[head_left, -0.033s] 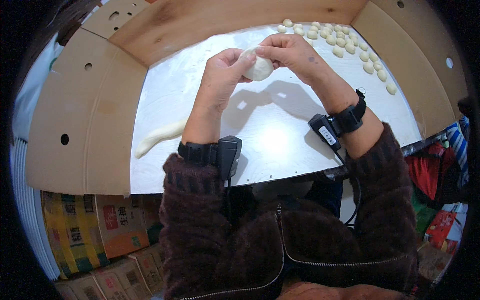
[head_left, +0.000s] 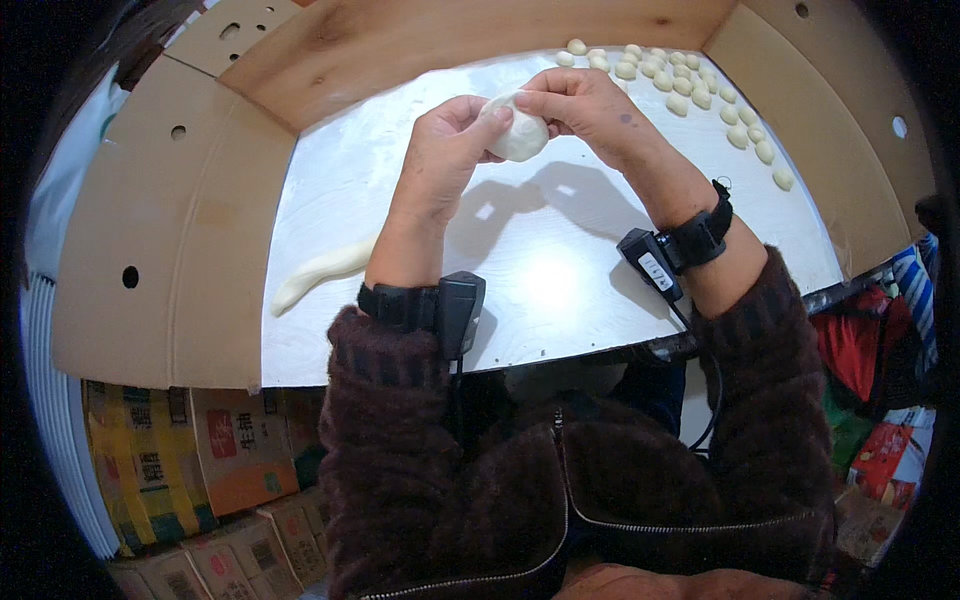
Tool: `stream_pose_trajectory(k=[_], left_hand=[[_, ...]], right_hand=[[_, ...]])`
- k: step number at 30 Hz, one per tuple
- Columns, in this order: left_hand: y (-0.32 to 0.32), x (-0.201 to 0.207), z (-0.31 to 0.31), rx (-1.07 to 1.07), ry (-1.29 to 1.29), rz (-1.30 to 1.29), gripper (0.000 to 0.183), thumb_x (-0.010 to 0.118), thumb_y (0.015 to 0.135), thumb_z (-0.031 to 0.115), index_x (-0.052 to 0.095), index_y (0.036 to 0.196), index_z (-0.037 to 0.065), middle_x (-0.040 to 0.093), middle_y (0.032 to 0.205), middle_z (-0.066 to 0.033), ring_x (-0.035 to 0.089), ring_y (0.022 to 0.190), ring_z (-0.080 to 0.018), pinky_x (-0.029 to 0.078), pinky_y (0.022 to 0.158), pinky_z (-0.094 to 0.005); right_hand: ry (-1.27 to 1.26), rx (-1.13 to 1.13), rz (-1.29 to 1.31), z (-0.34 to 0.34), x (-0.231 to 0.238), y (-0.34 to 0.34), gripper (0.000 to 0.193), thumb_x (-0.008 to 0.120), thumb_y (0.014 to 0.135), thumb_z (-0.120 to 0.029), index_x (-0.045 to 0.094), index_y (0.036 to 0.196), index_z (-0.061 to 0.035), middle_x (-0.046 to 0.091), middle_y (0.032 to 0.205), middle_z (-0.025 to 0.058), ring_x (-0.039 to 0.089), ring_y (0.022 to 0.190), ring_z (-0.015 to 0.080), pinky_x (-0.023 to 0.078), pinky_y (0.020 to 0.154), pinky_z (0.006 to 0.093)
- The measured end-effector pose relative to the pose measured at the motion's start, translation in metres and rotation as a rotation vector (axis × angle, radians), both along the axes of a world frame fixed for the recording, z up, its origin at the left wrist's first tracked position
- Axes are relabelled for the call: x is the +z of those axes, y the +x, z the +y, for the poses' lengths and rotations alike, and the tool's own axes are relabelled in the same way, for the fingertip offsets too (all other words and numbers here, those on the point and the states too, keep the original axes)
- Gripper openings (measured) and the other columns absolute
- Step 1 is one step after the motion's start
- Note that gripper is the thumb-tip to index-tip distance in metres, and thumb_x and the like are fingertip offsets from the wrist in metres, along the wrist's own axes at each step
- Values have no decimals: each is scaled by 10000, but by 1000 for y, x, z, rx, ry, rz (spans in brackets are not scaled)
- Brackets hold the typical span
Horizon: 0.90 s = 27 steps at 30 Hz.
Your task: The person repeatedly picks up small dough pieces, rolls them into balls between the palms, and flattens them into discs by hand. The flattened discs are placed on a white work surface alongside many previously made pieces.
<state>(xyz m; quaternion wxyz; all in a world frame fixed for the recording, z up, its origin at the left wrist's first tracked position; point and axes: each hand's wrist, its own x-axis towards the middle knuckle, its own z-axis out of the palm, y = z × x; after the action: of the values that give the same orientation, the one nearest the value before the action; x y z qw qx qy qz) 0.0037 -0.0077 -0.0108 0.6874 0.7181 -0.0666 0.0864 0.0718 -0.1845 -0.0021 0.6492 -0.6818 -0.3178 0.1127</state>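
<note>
A pale, rounded piece of dough (head_left: 519, 139) is held up over the far half of the white board, between both hands. My left hand (head_left: 452, 133) pinches its left and upper edge, thumb on the near face. My right hand (head_left: 577, 103) pinches the top right edge between thumb and fingers. Some fingertips are hidden behind the dough. On the board to the left lies a long dough roll (head_left: 320, 275), its far end hidden by my left forearm. Several small dough balls (head_left: 678, 84) sit spread across the far right of the board.
The floured white board (head_left: 340, 200) has a wooden panel (head_left: 460, 50) behind it. Cardboard walls stand at its left (head_left: 170, 230) and right (head_left: 820, 130). Below the left side, cardboard boxes (head_left: 240, 450) are stacked. Coloured bags (head_left: 860, 350) lie at the lower right. Cables hang from both wrist straps.
Almost nothing differs; both hands keep the same pinch on the dough, and the whole view has shifted only very slightly.
</note>
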Motion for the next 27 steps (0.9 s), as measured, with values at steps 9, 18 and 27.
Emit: stream_pose_trajectory(k=[9, 18, 27], left_hand=[[1, 0, 2, 26, -139, -25, 284, 669, 888, 255, 631, 998, -4, 675, 924, -92, 659, 814, -146, 547, 773, -288], [-1, 0, 5, -22, -163, 11, 306, 658, 892, 256, 620, 1028, -15, 672, 939, -99, 668, 849, -166, 561, 802, -302], [0, 3, 2, 80, -234, 19, 338, 670, 878, 252, 638, 1042, -42, 675, 922, -109, 644, 823, -165, 517, 781, -294]], right_hand=[[66, 49, 117, 2, -2, 1, 309, 663, 889, -279, 655, 1023, -1, 657, 924, 79, 637, 825, 142, 526, 774, 260], [131, 56, 163, 3, -1, 2, 328, 657, 888, -277, 652, 1011, 27, 660, 918, 103, 637, 841, 168, 521, 805, 289], [-9, 18, 31, -1, 6, -2, 304, 660, 890, -281, 672, 1013, -3, 663, 930, 92, 639, 864, 147, 526, 783, 266]])
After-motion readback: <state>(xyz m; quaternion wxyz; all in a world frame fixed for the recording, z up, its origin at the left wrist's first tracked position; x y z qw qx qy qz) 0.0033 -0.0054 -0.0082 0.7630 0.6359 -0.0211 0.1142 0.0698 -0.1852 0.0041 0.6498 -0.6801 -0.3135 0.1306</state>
